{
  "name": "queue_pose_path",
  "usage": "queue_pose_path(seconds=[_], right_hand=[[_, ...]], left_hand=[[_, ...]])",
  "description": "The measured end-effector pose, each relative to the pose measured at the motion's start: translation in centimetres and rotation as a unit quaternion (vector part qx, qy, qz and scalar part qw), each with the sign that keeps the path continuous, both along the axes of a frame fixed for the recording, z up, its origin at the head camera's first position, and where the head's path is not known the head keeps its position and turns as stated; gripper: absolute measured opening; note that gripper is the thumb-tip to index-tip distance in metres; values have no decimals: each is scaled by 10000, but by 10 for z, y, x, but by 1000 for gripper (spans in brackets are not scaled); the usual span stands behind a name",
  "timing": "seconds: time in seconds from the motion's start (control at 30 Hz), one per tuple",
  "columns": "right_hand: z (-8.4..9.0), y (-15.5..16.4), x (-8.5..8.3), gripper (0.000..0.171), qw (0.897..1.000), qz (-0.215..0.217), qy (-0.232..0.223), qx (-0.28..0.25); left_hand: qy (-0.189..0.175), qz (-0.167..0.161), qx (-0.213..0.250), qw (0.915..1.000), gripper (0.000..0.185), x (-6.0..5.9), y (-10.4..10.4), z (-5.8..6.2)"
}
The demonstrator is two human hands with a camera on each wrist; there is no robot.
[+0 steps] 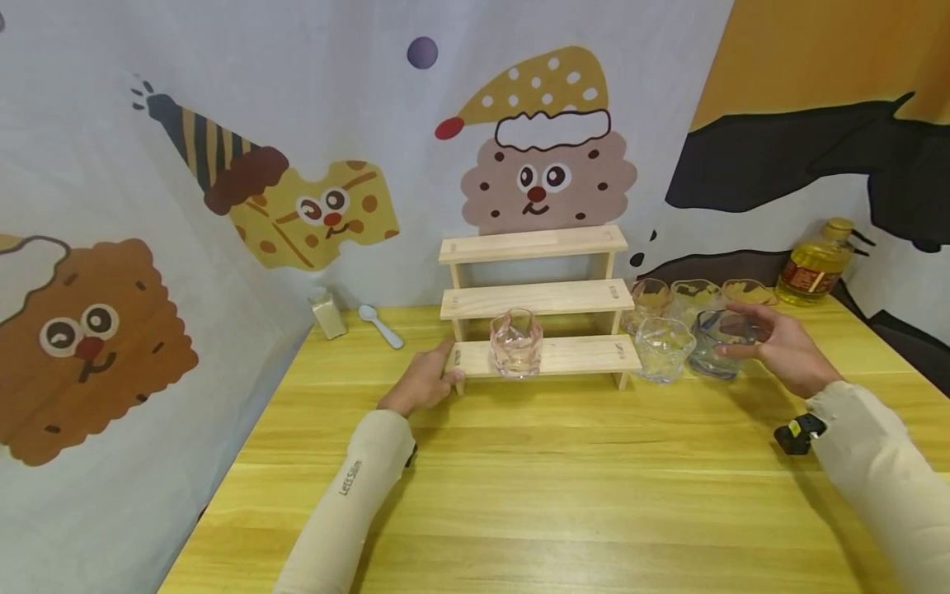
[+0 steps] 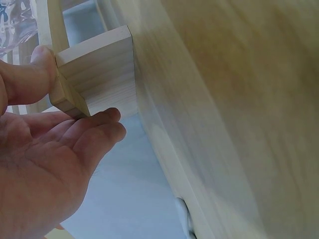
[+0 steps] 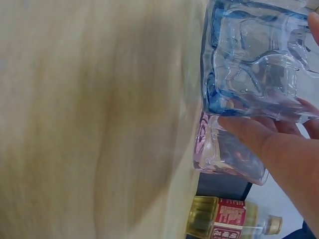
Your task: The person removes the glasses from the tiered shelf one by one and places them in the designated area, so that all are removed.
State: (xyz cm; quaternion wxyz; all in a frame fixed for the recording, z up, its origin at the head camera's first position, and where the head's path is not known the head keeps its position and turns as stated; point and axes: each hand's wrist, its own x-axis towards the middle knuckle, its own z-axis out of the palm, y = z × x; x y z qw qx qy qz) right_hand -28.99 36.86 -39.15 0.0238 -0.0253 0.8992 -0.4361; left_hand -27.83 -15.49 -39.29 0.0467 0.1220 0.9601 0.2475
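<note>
A three-step wooden display stand (image 1: 534, 297) stands on the table near the wall, and one pink glass (image 1: 515, 345) sits on its lowest step. My left hand (image 1: 425, 379) pinches the left end of that step; in the left wrist view the thumb lies on one face of the board (image 2: 72, 102) and the fingers on the other. To the right of the stand, my right hand (image 1: 787, 346) grips a blue-tinted glass (image 1: 718, 342) from its right side, thumb and fingers around its wall. A clear glass (image 1: 663, 351) stands just left of the blue one.
Behind them, against the wall, stand a pink glass (image 1: 651, 299), a clear glass (image 1: 696, 297) and another pinkish glass (image 1: 750, 293). An oil bottle (image 1: 815, 264) is at the back right. Left of the stand are a small jar (image 1: 327, 315) and a pale spoon (image 1: 382, 327).
</note>
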Motion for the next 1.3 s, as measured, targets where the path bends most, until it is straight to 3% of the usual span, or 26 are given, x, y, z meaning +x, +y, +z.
queue_pose_path(seconds=[0.57, 0.87, 1.0, 1.1, 1.3], right_hand=[[-8, 6, 5, 90, 9991, 359, 229, 8], [-4, 7, 4, 91, 9983, 568, 137, 82], [7, 5, 4, 102, 9972, 642, -167, 337], [23, 1, 5, 107, 9943, 640, -232, 818], [55, -24, 15, 95, 9832, 433, 306, 1748]], left_hand=[[-73, 42, 67, 9999, 66, 2, 3, 0], [-6, 30, 58, 10000, 66, 1, 2, -1], [-36, 40, 97, 9999, 66, 0, 2, -1], [-12, -23, 80, 10000, 66, 0, 2, 0], [24, -24, -7, 10000, 67, 1, 0, 1]])
